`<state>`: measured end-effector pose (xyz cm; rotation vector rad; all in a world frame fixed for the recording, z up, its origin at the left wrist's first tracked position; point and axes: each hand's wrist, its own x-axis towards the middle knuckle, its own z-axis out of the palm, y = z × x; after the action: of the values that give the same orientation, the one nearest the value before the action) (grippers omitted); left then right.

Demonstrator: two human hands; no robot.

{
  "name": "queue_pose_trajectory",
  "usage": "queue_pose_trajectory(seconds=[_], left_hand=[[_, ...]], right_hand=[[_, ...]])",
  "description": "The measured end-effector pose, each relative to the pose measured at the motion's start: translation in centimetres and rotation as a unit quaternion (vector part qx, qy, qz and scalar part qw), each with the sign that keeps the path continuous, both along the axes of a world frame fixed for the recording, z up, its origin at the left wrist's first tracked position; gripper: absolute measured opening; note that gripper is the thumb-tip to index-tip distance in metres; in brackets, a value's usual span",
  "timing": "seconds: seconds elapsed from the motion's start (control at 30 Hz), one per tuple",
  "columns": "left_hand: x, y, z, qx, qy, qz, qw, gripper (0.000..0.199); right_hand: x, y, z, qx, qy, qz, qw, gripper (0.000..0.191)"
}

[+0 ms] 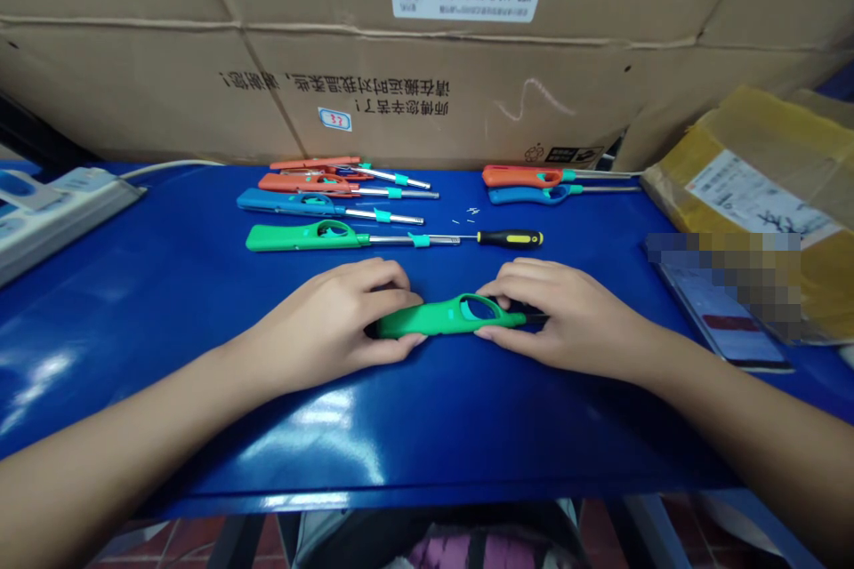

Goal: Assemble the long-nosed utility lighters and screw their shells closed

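Note:
A green long-nosed gas lighter (435, 317) lies across the middle of the blue table, its handle to the left and its metal tube to the right. My left hand (340, 316) is closed round the handle's end, thumb on the near side and fingers on the far side. At the trigger guard, my right hand (557, 311) pinches the same lighter, covering most of its tube. Just beyond, a second green lighter (300, 236) lies beside a black and yellow screwdriver (511, 238), whose shaft tip meets or nearly meets the lighter's tube.
Behind are a blue lighter (286, 201) and orange lighters (307, 184). Another orange (520, 177) and blue lighter (524, 195) lie farther right. Small pale pins (472, 211) are scattered nearby. A power strip (60, 209), phone (730, 320), taped parcel (753, 196) and large carton (366, 62) surround the table (414, 436).

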<state>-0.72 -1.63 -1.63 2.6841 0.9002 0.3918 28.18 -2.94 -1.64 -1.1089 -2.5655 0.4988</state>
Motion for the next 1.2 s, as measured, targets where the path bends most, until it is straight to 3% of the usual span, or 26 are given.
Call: queue_pose_trajectory(seconds=[0.4, 1.0, 1.2], left_hand=[[0.12, 0.22, -0.24, -0.012, -0.013, -0.002, 1.0, 0.027], [0.16, 0.23, -0.38, -0.022, -0.021, 0.001, 1.0, 0.028], [0.22, 0.13, -0.27, -0.013, -0.06, 0.013, 0.998, 0.027]], right_hand=[[0.01, 0.05, -0.38, 0.012, 0.017, -0.007, 1.0, 0.021], [-0.06, 0.15, -0.51, -0.036, 0.03, -0.025, 0.999, 0.025], [-0.13, 0.2, -0.44, -0.009, 0.045, -0.035, 0.998, 0.025]])
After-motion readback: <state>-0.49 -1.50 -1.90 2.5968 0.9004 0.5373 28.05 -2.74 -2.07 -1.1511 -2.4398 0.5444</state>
